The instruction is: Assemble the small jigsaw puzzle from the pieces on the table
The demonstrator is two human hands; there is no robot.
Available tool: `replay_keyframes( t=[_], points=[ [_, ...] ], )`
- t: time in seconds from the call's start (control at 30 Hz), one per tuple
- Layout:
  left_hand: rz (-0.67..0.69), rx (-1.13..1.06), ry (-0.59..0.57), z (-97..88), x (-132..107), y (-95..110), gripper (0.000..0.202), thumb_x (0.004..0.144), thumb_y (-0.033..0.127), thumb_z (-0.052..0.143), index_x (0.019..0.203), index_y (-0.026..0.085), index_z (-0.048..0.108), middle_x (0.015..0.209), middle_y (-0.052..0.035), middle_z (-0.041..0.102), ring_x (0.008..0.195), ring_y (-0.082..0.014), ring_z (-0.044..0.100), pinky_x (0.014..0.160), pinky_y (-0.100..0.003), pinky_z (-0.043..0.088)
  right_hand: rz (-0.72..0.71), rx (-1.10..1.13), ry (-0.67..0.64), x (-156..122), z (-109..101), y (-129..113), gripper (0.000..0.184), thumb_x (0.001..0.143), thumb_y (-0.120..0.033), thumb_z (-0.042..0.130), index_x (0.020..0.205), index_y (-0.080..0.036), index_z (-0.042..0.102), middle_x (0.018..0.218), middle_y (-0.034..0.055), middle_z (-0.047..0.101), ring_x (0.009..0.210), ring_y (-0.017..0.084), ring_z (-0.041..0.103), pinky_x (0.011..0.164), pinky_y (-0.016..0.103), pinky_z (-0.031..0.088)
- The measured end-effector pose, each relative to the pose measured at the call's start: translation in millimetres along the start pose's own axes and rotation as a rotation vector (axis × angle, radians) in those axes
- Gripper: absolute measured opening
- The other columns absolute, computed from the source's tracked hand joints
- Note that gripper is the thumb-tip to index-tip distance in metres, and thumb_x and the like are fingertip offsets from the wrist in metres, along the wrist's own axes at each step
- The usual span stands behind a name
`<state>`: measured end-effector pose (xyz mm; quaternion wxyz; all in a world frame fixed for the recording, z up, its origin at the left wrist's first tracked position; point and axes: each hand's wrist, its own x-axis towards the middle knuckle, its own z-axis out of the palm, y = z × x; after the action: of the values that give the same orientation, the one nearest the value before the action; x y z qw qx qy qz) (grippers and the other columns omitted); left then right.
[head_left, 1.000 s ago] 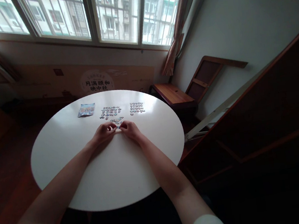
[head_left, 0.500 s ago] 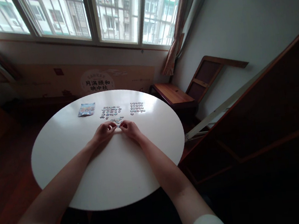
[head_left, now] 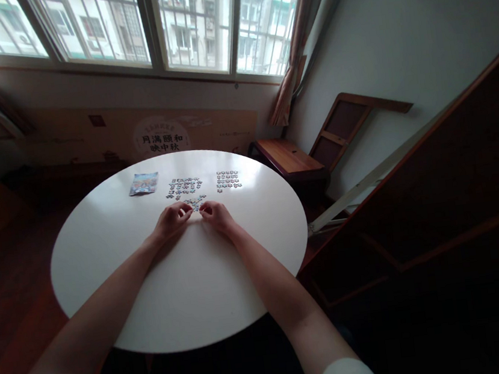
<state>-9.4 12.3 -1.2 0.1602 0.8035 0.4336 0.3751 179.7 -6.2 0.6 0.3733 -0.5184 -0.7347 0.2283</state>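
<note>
My left hand (head_left: 172, 221) rests low over the round white table, its thumb and forefinger curled into a pinch. Facing it a small gap away, my right hand (head_left: 217, 216) is pinched too. Between and just beyond the fingertips lies a small cluster of jigsaw pieces (head_left: 195, 202). Whether a piece sits in either pinch is too small to tell. Farther back, loose jigsaw pieces (head_left: 184, 186) lie in rough rows, and a neater block of jigsaw pieces (head_left: 228, 179) is set out to the right.
A printed picture packet (head_left: 143, 183) lies at the table's back left. The white table (head_left: 177, 305) has a rounded edge near me. Beyond its right side stand a wooden stool (head_left: 288, 155) and a folded wooden frame (head_left: 346, 126) against the wall.
My hands stay nearly in place. The fingertips have parted slightly, and the small piece seen between them earlier now shows less clearly against the cluster.
</note>
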Motion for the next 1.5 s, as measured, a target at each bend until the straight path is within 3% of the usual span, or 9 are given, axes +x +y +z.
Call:
replay_keyframes(
  t=[0.43,1.5],
  points=[
    [-0.009,0.018,0.016,-2.4,-1.0,6.7,0.021,0.077,0.036,0.056,0.079,0.017,0.065,0.074,-0.0035,0.067,0.058,-0.0139,0.057,0.055,-0.025,0.046,0.011,-0.021,0.000,-2.7,-3.5,-6.4,0.018,0.080,-0.021,0.057,0.094,-0.019,0.068,0.076,0.0001,0.066,0.069,0.011,0.059,0.070,0.022,0.044],
    [0.004,0.009,-0.015,-2.0,-2.3,6.3,0.022,0.078,0.038,0.059,0.078,0.017,0.065,0.074,-0.0027,0.067,0.057,-0.0127,0.057,0.055,-0.024,0.045,0.010,-0.065,-0.013,-2.0,-2.6,-5.2,0.018,0.080,-0.024,0.057,0.092,-0.019,0.069,0.077,0.0009,0.065,0.070,0.012,0.057,0.069,0.021,0.042]
  ],
)
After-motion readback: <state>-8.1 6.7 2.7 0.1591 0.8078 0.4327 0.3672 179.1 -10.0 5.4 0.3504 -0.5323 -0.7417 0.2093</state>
